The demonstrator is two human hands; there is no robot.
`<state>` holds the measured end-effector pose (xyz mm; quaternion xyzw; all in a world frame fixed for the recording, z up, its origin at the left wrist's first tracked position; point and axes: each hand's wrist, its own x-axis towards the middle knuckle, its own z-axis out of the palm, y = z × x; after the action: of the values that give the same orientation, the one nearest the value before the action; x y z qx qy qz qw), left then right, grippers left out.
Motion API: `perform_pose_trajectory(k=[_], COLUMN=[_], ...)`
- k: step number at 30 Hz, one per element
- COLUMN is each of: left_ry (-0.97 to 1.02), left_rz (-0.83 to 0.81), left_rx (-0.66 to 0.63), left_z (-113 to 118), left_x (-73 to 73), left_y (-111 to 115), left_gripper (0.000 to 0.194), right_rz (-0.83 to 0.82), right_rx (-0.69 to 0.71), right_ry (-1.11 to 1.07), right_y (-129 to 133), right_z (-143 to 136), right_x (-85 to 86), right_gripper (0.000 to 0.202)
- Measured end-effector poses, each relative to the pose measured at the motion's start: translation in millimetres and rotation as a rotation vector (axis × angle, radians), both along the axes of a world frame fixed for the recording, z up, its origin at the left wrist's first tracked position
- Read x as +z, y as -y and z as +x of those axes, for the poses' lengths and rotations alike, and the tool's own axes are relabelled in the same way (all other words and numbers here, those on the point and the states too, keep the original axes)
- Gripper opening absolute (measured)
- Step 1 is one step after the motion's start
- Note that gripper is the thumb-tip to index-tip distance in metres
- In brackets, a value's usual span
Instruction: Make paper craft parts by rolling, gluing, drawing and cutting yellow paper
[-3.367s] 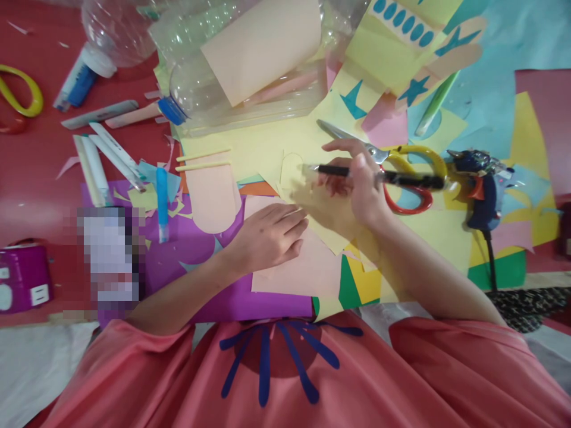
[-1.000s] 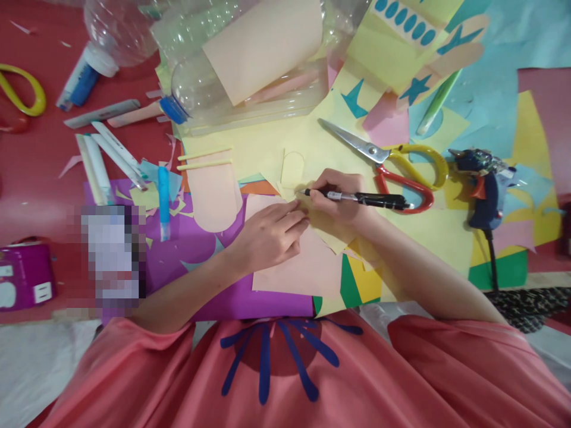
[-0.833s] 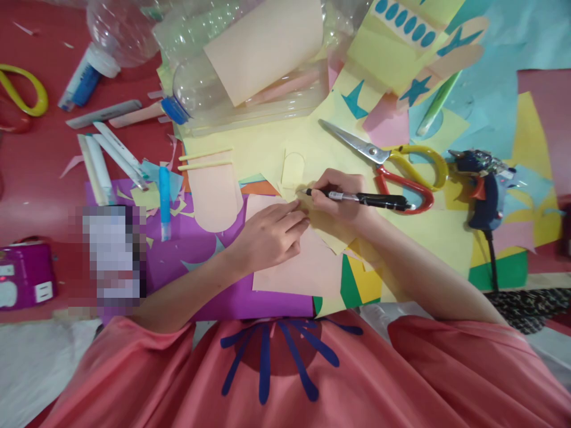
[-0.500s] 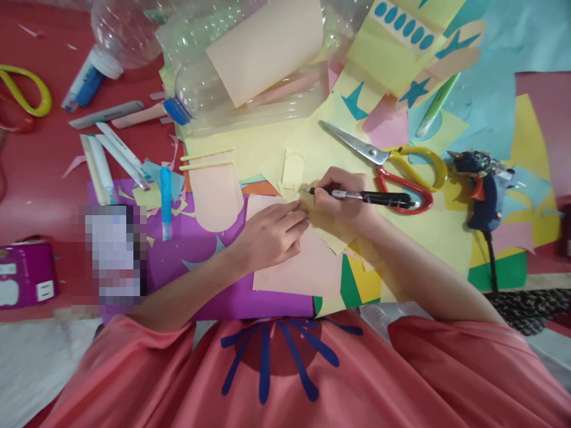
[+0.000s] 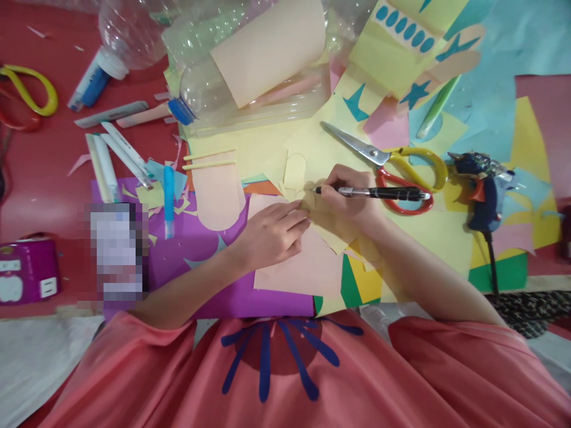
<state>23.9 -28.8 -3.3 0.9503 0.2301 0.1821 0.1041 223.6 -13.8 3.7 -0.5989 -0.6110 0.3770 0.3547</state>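
My right hand (image 5: 350,193) grips a black pen (image 5: 395,193), its tip pointing left at a piece of pale yellow paper (image 5: 328,229). A thin curved line shows near the tip. My left hand (image 5: 274,235) lies flat with fingers stretched out, pressing on the paper's left edge and on a peach sheet (image 5: 298,270). Just above the fingertips is a small yellow cutout (image 5: 295,171) with a rounded top. Left of it lies a peach round-ended piece (image 5: 217,199) with two thin yellow strips (image 5: 209,159) across its upper end.
Scissors (image 5: 379,157) lie right of my right hand, with a blue glue gun (image 5: 486,196) farther right. A clear plastic bottle (image 5: 205,95) lies behind. Several markers (image 5: 122,151), a blurred phone (image 5: 116,252) and a purple box (image 5: 27,270) are at left.
The pen and my right hand have shifted slightly to the right, and the curved line by the tip looks longer. My left hand stays nearly in place.
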Motion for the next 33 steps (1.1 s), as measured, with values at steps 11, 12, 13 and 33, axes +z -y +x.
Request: perform_pose_trajectory(k=[11,12,13,33], left_ry=[0.050,0.049,0.048,0.046], left_rz=[0.059,0.059,0.060,0.085], left_rx=[-0.005,-0.005,-0.005,0.000], left_z=[1.2,1.3,1.4,1.1], left_x=[1.3,1.4,1.5,-0.1], left_y=[-0.3,-0.4,-0.5,-0.7], left_gripper=[0.023,0.023,0.023,0.025], right_rz=[0.011,0.010,0.010,0.004], right_rx=[-0.041,-0.041,-0.041,-0.032], right_ry=[-0.011,-0.007,-0.004,-0.069], right_y=[0.6,0.5,0.3,-0.1], right_z=[-2.1,-1.7,-1.3,4.4], right_x=[6.5,6.6,6.8,2.5], right_gripper=[0.022,0.022,0.022,0.028])
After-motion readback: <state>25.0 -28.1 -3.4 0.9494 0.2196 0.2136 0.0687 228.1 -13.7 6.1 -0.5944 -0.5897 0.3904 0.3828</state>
